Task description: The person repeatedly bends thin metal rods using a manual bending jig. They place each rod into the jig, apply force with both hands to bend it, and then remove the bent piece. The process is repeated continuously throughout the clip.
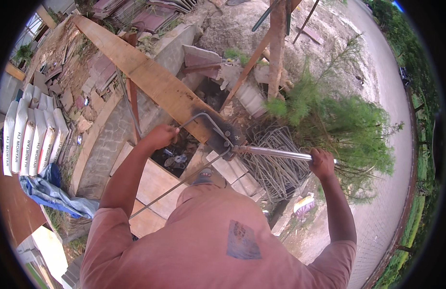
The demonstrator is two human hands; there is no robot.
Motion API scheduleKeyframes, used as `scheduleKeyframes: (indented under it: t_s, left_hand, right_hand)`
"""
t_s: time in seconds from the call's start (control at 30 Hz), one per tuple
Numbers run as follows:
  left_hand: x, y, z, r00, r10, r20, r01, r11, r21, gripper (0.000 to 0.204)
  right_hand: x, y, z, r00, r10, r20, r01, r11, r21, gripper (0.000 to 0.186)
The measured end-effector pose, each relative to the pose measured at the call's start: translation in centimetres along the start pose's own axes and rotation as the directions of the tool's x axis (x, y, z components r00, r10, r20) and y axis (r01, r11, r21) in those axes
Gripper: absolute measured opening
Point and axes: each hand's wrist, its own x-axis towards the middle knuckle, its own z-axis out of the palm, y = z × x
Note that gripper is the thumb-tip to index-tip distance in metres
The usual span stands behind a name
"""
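My left hand (163,137) is closed around a bent steel rod (214,124) near one of its corners. The rod angles over the dark end of a long wooden plank (150,79), and a straight length of it runs down toward my left side. At the plank's end it passes by metal pins on a dark plate (227,143). My right hand (322,164) grips the far end of a shiny metal pipe (276,152), whose other end meets the plate beside the rod. Beneath the pipe lies a tangled pile of bent steel rods (276,168).
White bags (35,135) are stacked at the left, above a blue tarp (57,190). A leafy green bush (348,130) spreads at the right, near a paved road (384,192). Wooden posts (277,53) stand at the far side. Broken tiles and rubble surround the plank.
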Motion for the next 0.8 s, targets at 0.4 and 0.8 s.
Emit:
scheduleKeyframes:
  t_s: [0.4, 0.8]
  left_hand:
    - [0.3, -0.8, 0.4, 1.000, 0.013, -0.015, -0.013, 1.000, 0.013, 0.043]
    - [-0.2, -0.4, 0.3, 0.999, -0.042, 0.005, 0.042, 0.998, 0.055, 0.049]
  right_hand:
    - [7.0, 4.1, 1.2, 0.983, -0.181, 0.030, 0.182, 0.982, -0.059, 0.019]
    - [14.6, 3.5, 1.8, 0.924, -0.381, -0.014, 0.382, 0.924, 0.029, 0.024]
